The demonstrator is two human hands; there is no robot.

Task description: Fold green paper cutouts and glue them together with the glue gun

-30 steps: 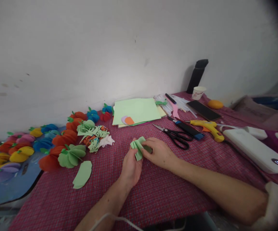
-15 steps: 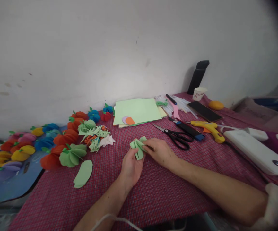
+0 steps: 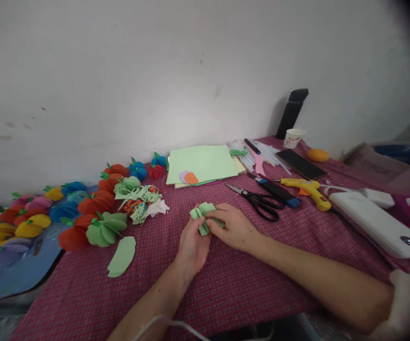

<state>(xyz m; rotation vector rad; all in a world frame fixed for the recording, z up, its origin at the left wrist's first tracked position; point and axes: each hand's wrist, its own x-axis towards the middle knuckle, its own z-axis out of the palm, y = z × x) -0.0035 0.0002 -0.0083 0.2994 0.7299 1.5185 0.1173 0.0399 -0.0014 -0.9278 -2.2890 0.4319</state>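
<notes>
1. I see the left hand [image 3: 192, 244] cupped under a bunch of folded green paper [image 3: 201, 214], thumb and fingers pinching its lower end. I judge that this grip keeps the folds stacked and stops them from fanning apart.
2. The right hand [image 3: 235, 227] comes in from the other side. Its fingertips are pressed together on the top fold, and the palm faces down over the bunch. To me this looks like a steadying, squeezing grip.
3. The bunch sits between the two hands, just above the red checked tablecloth [image 3: 226, 289], near the front middle of the table. I cannot tell whether it touches the cloth.
4. The scissors [image 3: 260, 201] and the yellow glue gun [image 3: 306, 187] lie just to the right of the hands, probably so that they are within easy reach.
5. The stack of green sheets [image 3: 201, 163] lies farther back by the wall. It is out of the way of the hands.
6. A loose green cutout [image 3: 121, 255] lies flat to the left, near a finished green paper ball [image 3: 105, 228]. Beyond them is a scrap pile [image 3: 141, 199].
7. More coloured paper balls [image 3: 49, 213] are lined up along the left edge, well apart from the hands.
</notes>
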